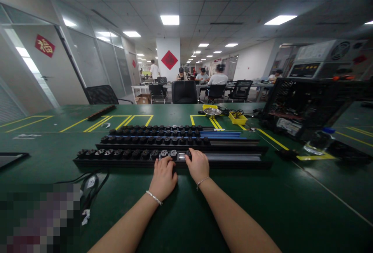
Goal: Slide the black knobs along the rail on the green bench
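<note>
A long black rail (233, 164) lies across the table in front of me, carrying a row of round black socket modules (127, 154) on its left and middle. Two modules near the middle have a lighter grey top (174, 154). My right hand (199, 165) pinches a black socket module (189, 153) at the right end of this row. Just to the left, my left hand (163, 178) has its fingers bent over the near edge of the same rail, its thumb low at the front; the fingertips are partly hidden. To the right, the rail shows its bare metal channel (233, 157).
Behind stand similar rails with modules, one with a blue channel (220, 134). An opened computer case (294, 107), a water bottle (319, 142), a yellow tray (237, 118) and a metal bowl (212, 111) sit back right. Black cables (91, 185) lie left. People sit at far tables.
</note>
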